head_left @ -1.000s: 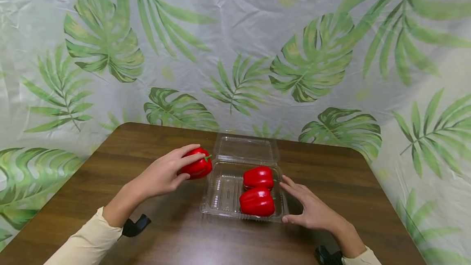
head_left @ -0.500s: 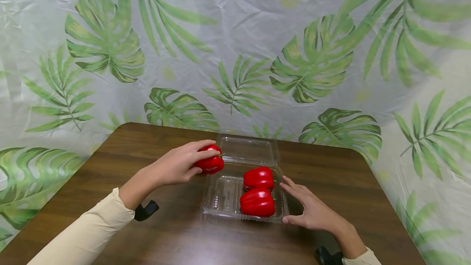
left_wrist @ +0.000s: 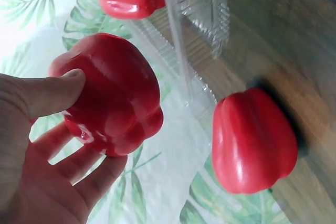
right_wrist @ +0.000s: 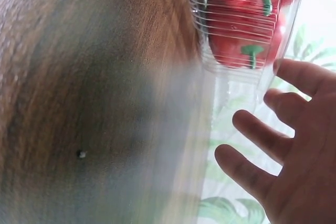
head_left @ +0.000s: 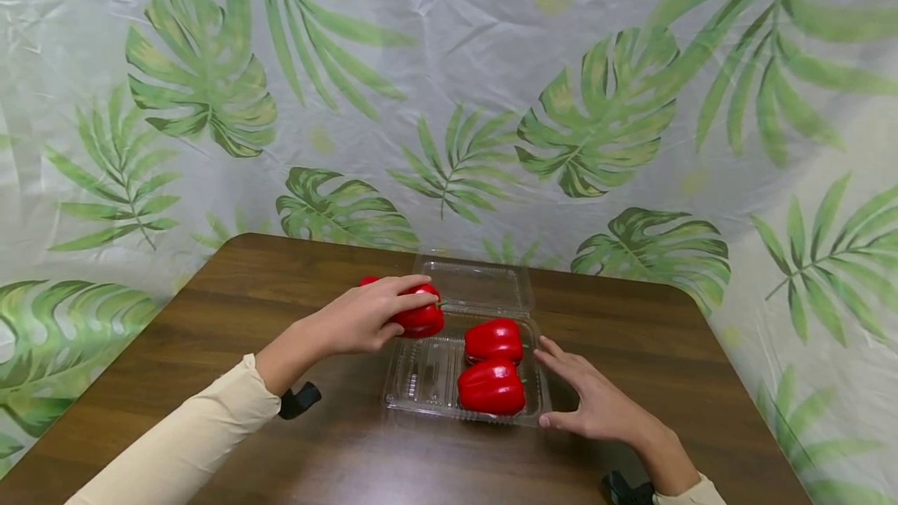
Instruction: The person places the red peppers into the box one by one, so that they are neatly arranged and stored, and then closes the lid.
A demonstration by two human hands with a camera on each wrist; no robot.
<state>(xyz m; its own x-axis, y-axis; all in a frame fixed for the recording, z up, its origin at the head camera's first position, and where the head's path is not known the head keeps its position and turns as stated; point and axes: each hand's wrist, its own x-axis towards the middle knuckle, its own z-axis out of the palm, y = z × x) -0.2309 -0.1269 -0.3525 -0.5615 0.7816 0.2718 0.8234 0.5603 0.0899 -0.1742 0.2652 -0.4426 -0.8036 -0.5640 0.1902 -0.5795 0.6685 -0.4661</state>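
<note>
My left hand (head_left: 361, 318) grips a red bell pepper (head_left: 423, 319) with a green stem above the left rear part of a clear plastic clamshell box (head_left: 421, 404). In the left wrist view, thumb and fingers curl round this bell pepper (left_wrist: 113, 90). Two more red bell peppers (head_left: 493, 339) lie side by side in the box's right half, stems toward the right. Beside the box's right wall is my right hand (head_left: 603, 404), fingers spread; its fingertips (right_wrist: 278, 66) are at the wall, and contact is hard to tell.
Another red bell pepper (left_wrist: 252, 142) lies on the wooden table (head_left: 337, 443) outside the box; my left hand mostly hides it in the head view. The box's lid (head_left: 477, 283) lies folded back behind it. A leaf-print cloth (head_left: 463, 61) hangs beyond the table.
My left hand has carried the bell pepper rightward, from beside the box to over its left rear part. My right hand has stayed in place.
</note>
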